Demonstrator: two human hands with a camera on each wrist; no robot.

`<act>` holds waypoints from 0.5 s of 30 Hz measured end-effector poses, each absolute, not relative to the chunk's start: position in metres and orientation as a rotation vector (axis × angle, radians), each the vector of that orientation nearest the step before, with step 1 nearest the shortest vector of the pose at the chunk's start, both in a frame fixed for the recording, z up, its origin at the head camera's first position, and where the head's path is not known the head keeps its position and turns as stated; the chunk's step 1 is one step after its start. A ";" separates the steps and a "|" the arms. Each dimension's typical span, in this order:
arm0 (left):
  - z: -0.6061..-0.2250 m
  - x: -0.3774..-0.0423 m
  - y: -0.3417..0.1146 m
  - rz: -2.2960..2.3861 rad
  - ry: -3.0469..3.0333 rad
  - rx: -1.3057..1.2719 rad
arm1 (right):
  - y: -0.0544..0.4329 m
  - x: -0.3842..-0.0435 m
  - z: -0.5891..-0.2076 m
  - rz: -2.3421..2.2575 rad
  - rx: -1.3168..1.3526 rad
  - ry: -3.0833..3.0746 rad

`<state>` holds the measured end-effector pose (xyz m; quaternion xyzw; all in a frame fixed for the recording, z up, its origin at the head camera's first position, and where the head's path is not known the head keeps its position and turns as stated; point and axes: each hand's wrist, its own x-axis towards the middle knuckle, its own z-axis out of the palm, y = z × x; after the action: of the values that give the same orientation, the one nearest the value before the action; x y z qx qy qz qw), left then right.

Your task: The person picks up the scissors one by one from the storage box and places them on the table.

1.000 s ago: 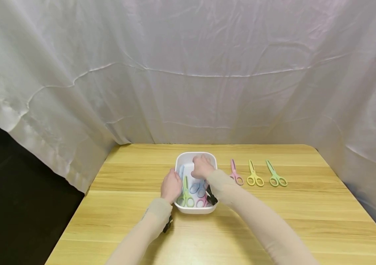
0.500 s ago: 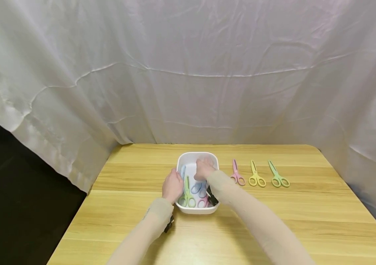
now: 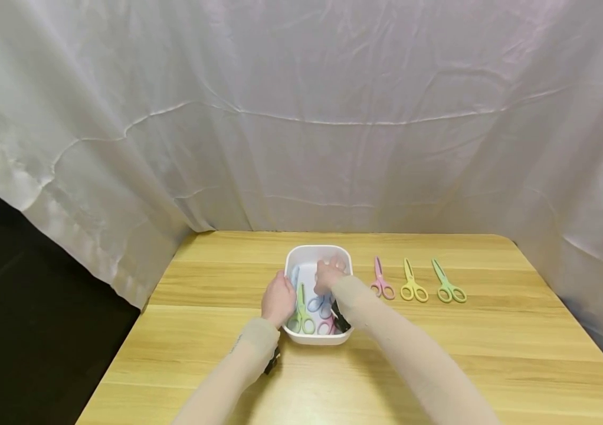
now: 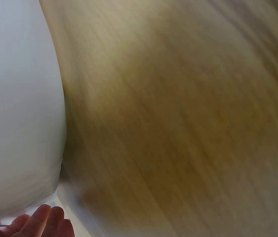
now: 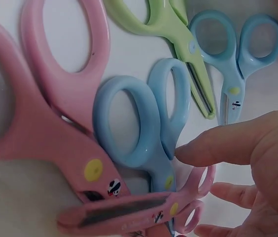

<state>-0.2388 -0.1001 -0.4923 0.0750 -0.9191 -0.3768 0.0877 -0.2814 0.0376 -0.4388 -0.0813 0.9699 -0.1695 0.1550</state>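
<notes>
A white plastic bin (image 3: 317, 339) stands on the table with several pairs of children's scissors inside. My left hand (image 3: 278, 300) holds its left side; in the left wrist view the fingertips (image 4: 43, 219) lie against its outer wall. My right hand (image 3: 329, 276) is down inside the bin, thumb and fingers spread. In the right wrist view the thumb tip is right by the handles of blue scissors (image 5: 129, 160), and the fingertips are close to small pink scissors (image 5: 188, 210). Larger pink scissors (image 5: 70, 143), green scissors (image 5: 173, 34) and other blue scissors (image 5: 235, 81) lie around them.
Right of the bin, pink scissors (image 3: 379, 277), yellow scissors (image 3: 411, 283) and green scissors (image 3: 445, 283) lie in a row on the wooden table (image 3: 492, 354), tips toward the back. A pale curtain (image 3: 333, 177) hangs behind the table.
My right hand stays in the bin, its fingers shifting slightly. The left hand keeps its hold on the bin's side. The head view has shifted a little to the left.
</notes>
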 end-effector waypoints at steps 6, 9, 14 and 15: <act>-0.492 -0.238 -0.099 -1.109 -2.734 0.229 | 0.037 -0.281 -0.441 -0.498 -0.238 2.786; -0.492 -0.237 -0.099 -1.105 -2.734 0.226 | 0.037 -0.282 -0.444 -0.497 -0.236 2.787; -0.491 -0.237 -0.099 -1.093 -2.734 0.219 | 0.035 -0.285 -0.447 -0.499 -0.235 2.788; -0.491 -0.237 -0.099 -1.089 -2.734 0.217 | 0.035 -0.285 -0.448 -0.495 -0.239 2.789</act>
<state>-0.2369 -0.0991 -0.4907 0.0732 -0.9223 -0.3674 0.0954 -0.2855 0.0348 -0.4478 -0.0831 0.9702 -0.1720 0.1489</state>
